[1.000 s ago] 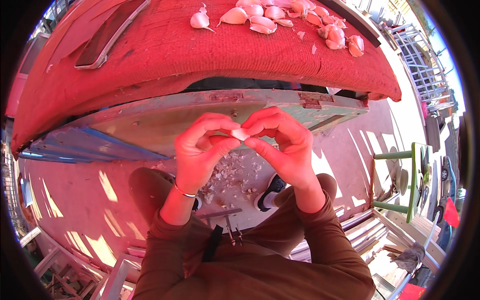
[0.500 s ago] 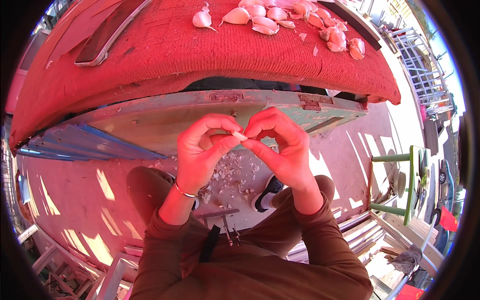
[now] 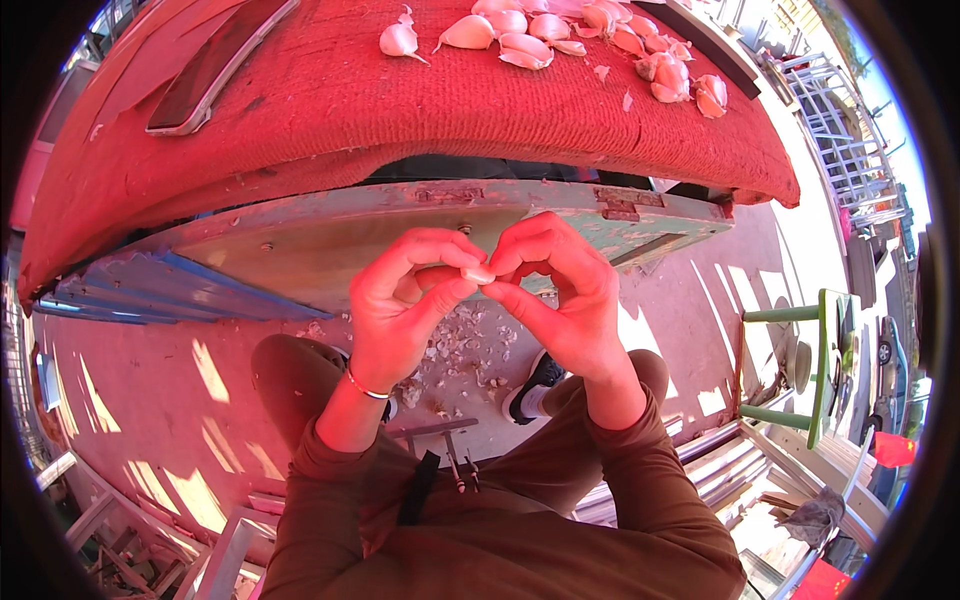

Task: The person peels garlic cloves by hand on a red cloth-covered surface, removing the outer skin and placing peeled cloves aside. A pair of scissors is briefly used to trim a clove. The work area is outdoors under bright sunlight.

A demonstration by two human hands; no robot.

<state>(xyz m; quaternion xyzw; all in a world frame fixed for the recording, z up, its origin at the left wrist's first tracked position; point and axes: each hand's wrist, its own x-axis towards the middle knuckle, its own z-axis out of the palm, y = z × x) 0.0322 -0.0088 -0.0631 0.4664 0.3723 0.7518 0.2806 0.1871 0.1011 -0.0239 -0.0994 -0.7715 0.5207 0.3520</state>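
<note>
- Head view: left hand and right hand are both pinching one small garlic clove
- loose cloves are sitting on the red cloth

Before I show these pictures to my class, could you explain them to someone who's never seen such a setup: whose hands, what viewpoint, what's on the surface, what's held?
There is no machine here, only a person's bare left hand and bare right hand. A wide fisheye camera worn on the head looks down, so straight edges bend near the rim and the brown-sleeved forearms enter from below. Between their fingertips, both hands hold a small, pale piece that looks like a garlic clove. Ahead, a ribbed red cloth cover bears pale garlic cloves toward the right and a flat, dark, rectangular object, perhaps a phone, toward the left. Pale, papery scraps lie on the floor between the feet.
</note>
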